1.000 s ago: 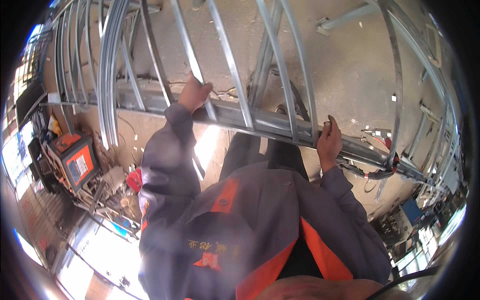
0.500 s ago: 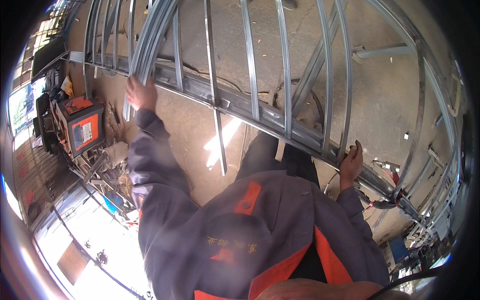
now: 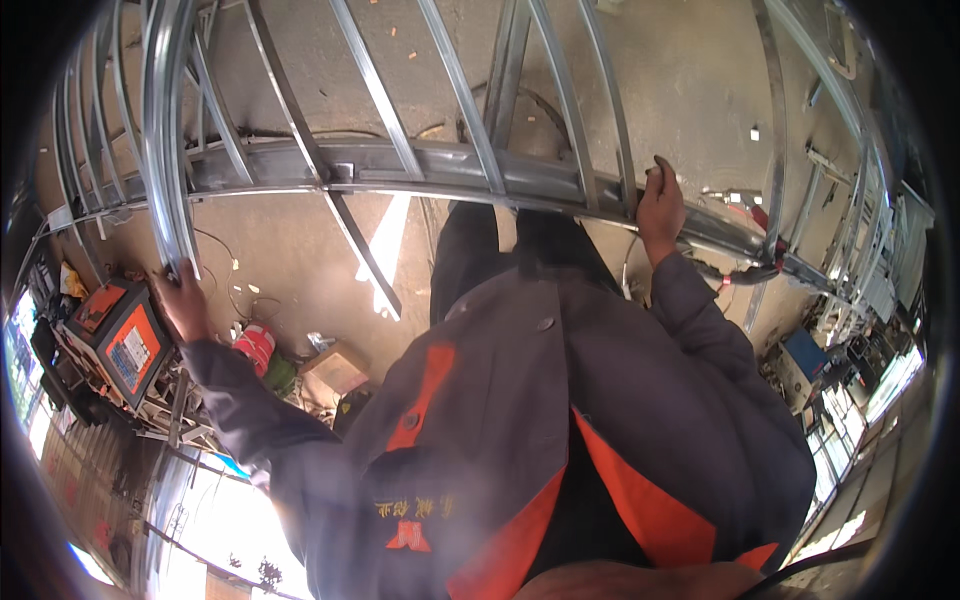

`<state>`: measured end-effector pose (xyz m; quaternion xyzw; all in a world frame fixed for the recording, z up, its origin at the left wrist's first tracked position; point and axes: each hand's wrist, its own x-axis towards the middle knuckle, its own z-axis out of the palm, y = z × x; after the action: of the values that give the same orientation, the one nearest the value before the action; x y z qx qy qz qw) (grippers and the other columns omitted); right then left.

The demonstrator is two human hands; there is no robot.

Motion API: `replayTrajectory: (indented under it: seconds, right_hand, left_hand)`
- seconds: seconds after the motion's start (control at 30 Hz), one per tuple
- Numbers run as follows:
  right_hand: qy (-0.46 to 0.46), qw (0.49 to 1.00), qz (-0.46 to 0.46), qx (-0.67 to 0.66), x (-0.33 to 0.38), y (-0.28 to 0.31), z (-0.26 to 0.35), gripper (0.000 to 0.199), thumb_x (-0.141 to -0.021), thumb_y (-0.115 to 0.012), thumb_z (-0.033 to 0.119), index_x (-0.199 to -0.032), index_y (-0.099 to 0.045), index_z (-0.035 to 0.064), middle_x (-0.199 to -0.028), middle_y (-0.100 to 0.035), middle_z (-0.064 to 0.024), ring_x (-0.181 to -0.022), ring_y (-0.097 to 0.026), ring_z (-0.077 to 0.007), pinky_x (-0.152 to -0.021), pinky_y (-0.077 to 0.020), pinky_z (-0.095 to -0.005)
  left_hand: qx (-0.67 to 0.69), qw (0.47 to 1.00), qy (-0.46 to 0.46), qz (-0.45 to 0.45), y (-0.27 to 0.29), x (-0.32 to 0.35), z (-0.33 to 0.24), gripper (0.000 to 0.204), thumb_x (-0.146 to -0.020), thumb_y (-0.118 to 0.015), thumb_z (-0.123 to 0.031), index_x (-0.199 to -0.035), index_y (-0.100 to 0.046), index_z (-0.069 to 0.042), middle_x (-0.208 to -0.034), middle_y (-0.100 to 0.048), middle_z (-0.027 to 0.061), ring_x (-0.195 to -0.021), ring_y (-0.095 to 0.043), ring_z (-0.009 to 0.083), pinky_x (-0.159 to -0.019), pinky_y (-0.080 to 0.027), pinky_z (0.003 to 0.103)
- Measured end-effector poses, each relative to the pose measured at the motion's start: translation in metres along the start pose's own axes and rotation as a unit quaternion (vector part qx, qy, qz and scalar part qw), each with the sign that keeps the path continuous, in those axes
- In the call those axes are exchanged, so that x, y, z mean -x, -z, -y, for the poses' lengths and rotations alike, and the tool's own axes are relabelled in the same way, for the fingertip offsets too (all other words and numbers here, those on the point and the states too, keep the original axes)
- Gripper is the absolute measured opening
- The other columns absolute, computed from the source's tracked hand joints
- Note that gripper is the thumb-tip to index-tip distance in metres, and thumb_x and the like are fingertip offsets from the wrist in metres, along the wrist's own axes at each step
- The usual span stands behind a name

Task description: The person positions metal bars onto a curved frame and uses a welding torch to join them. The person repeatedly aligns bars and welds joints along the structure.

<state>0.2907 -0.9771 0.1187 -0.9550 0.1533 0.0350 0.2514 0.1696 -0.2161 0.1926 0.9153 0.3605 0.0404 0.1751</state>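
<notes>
A bundle of long, shiny metal bars (image 3: 165, 130) lies across the near beam at the left. My left hand (image 3: 184, 305) is at the bundle's near end, its fingers closed about the bar ends. Further right, single bars rest spaced apart across a long metal beam (image 3: 270, 172); one dark bar (image 3: 362, 250) sticks out toward me past it. Beside the rightmost of these bars (image 3: 607, 90), my right hand (image 3: 661, 212) rests against the beam's edge. Its fingers point up and are apart, with nothing seen in them.
An orange and grey machine box (image 3: 130, 345) stands at the lower left, near my left forearm. A red container (image 3: 255, 346) and a cardboard box (image 3: 335, 370) are on the floor. Dark cables (image 3: 745, 275) cross the beam's right part. More metal frames (image 3: 880, 200) stand at right.
My view has turned and shifted left. My left hand has slid down the bundle to its near end. The right hand stays beside the same bar at the beam.
</notes>
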Motion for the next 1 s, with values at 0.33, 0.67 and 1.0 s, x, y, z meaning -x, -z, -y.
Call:
replayTrajectory:
  seconds: [0.33,0.67,1.0]
  right_hand:
    - [0.13,0.987,-0.008,-0.092,-0.004,0.014,-0.021,0.032,-0.107,-0.053,0.022,-0.131,-0.063,0.0045,-0.125,-0.067,-0.0195,-0.114,-0.062,-0.0391,-0.098,-0.0489,-0.0452]
    - [0.19,0.862,0.303,-0.36,-0.001,0.072,0.02,0.034,-0.107,-0.057,0.028,-0.132,-0.061,0.0043,-0.116,-0.067,-0.0152,-0.108,-0.066,-0.0259,-0.091,-0.0518,-0.0365]
    - [-0.02,0.685,0.454,-0.57,0.004,0.092,0.055,0.044,-0.106,-0.06,0.03,-0.135,-0.046,0.0013,-0.116,-0.059,-0.0148,-0.105,-0.061,-0.0213,-0.087,-0.055,-0.036]
  left_hand:
    - [0.27,0.918,0.288,-0.02,0.042,0.355,-0.077,0.019,-0.093,-0.075,-0.02,-0.096,-0.063,-0.006,-0.062,-0.048,-0.0056,-0.05,-0.043,0.0044,-0.044,-0.031,0.025]
    - [0.263,0.913,0.29,0.114,-0.011,0.504,-0.235,0.021,-0.092,-0.076,-0.019,-0.087,-0.062,-0.005,-0.061,-0.051,-0.0032,-0.051,-0.046,0.0062,-0.046,-0.035,0.027]
    - [0.425,0.833,0.025,0.353,-0.141,0.42,-0.472,0.023,-0.102,-0.062,-0.025,-0.1,-0.059,-0.003,-0.071,-0.054,-0.0014,-0.058,-0.051,0.0076,-0.052,-0.042,0.027]
